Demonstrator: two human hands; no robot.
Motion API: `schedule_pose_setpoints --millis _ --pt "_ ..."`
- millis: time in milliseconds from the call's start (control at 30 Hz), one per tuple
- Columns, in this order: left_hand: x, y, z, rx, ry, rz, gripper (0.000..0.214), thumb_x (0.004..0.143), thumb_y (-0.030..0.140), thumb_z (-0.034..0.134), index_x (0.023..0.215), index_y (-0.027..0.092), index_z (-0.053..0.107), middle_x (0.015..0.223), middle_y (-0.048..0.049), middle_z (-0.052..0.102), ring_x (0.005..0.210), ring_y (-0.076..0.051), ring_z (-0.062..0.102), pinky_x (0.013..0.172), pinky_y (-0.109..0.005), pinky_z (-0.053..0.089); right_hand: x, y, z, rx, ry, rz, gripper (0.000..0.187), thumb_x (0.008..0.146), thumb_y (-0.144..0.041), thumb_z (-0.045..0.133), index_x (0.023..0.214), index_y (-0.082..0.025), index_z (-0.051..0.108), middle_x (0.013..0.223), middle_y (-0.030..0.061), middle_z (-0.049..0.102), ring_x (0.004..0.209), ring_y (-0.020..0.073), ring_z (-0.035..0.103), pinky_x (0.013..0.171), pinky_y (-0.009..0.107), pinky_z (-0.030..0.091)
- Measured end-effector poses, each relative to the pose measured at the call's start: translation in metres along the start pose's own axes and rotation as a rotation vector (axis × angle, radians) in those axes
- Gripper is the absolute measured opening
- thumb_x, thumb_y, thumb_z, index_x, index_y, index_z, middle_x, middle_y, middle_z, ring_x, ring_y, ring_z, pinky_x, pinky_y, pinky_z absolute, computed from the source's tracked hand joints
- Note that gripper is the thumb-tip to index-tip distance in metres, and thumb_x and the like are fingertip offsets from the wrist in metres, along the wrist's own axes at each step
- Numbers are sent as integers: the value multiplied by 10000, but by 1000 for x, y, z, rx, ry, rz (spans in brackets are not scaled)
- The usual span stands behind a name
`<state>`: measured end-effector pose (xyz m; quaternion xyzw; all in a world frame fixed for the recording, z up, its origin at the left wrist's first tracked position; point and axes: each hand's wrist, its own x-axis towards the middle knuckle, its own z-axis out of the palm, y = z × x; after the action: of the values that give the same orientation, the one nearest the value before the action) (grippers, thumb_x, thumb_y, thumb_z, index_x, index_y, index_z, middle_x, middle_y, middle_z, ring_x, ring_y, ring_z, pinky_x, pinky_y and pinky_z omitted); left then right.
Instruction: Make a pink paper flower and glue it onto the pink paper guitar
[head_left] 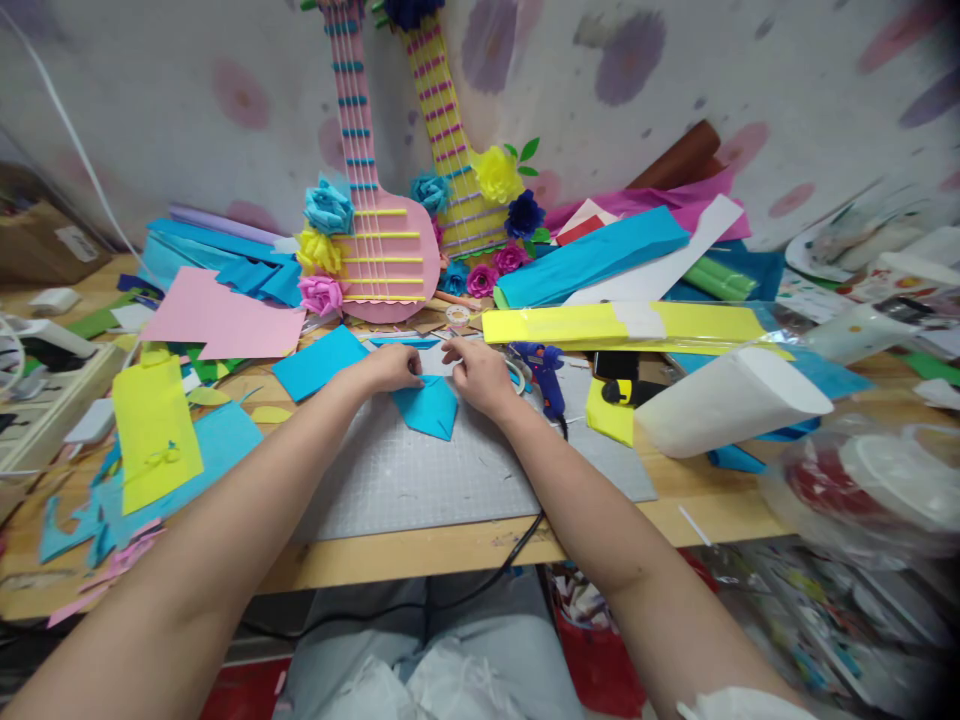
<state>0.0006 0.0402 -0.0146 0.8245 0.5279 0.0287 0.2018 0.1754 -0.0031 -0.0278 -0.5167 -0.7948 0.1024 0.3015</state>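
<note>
Over the grey cutting mat [420,490], my left hand [394,367] and my right hand [480,375] are close together. A small white piece of paper [435,360] spans the gap between them, and the fingers of both hands are closed at its edges. Just below it lies a piece of blue paper [426,410] with pointed lower corners; it partly runs under the white piece. The exact grip of the fingertips is too small to make out. A flat blue sheet [321,362] lies left of my left hand. Right of my right hand rests a blue glue gun [546,375].
A pink paper guitar [390,260] and a yellow one [442,130] lean on the wall behind. Yellow paper [705,325] and a white roll [727,405] lie to the right. Paper scraps and a yellow sheet [157,430] cover the left. A black cord [517,550] crosses the front edge.
</note>
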Motion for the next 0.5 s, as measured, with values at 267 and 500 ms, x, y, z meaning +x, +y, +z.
schedule_pose_setpoints --millis 267,500 --pt "-23 -5 0 -279 259 -84 186 582 174 582 699 211 442 702 19 524 684 -153 507 630 -263 409 0 3 4 -11 146 30 377 682 -56 393 987 -170 584 995 102 537 955 219 505 853 332 402" --pt "-37 0 21 -1110 627 -490 225 646 180 567 796 196 401 767 5 514 719 -128 565 644 -298 500 -8 -18 1 -48 60 -287 445 724 -239 556 1164 -180 516 1248 132 407 1224 277 302 1027 449 261"
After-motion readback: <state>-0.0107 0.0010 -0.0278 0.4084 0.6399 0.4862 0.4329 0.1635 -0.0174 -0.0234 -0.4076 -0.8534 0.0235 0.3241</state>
